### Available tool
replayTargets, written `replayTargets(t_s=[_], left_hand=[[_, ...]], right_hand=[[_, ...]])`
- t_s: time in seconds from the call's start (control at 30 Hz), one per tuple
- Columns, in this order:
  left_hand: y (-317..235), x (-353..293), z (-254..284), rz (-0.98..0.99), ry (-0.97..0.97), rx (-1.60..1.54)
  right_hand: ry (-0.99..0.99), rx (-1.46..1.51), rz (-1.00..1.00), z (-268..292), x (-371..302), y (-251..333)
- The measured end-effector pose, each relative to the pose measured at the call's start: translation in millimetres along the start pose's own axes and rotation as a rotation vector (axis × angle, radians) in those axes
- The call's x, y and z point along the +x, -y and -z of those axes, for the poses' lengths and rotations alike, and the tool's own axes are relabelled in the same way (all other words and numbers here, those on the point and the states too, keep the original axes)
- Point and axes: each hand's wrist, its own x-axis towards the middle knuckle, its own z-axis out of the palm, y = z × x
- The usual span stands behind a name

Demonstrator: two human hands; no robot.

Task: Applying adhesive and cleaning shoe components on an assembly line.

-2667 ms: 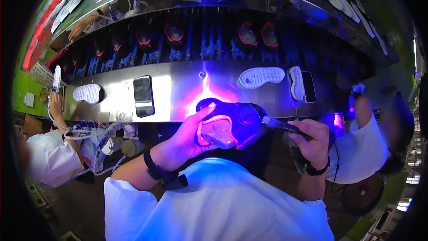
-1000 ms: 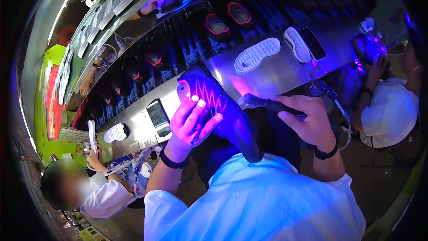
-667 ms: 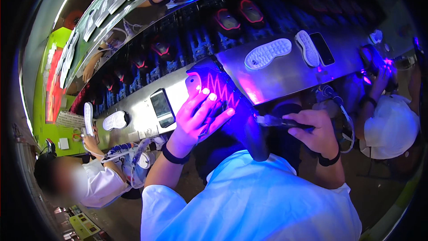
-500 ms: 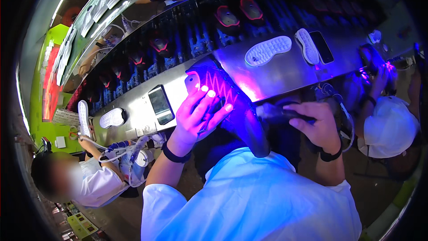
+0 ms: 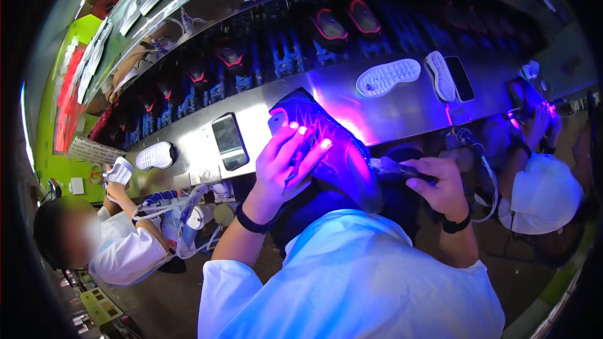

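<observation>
A dark shoe upper with a pink zigzag pattern and a pink-edged opening lies tilted in front of me under violet light. My left hand grips it near its opening, the fingertips glowing pink. In my right hand is a brush with a dark handle, pinched between thumb and fingers. The brush head points left and meets the shoe's right edge; whether it touches cannot be made out. Beyond the upper, a white sole rests on the metal bench.
A narrower sole lies beside a dark phone. Left of me are another phone and a sole. Behind the bench runs a dark rack holding several shoes. Co-workers sit left and right.
The blurred brush is now clearer, its head at the shoe's edge. My right hand has shifted slightly left and down. The left co-worker's sole has tilted and lowered.
</observation>
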Motion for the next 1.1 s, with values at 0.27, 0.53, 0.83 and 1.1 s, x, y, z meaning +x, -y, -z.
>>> replayTargets(t_s=[0.27, 0.53, 0.83, 1.1], left_hand=[[0, 15, -25, -0.174, -0.105, 0.07], [-8, 45, -29, -0.263, -0.245, 0.124], [65, 87, -26, 0.057, 0.418, 0.167], [269, 151, -119, 0.863, 0.689, 0.029]], right_hand=[[-0.089, 0.291, -0.018, -21, -51, -57], [-0.252, 0.296, -0.021, -22, 34, -35], [-0.139, 0.35, -0.356, 7, 1, -97], [-0.434, 0.493, -0.465, 13, 31, -134]])
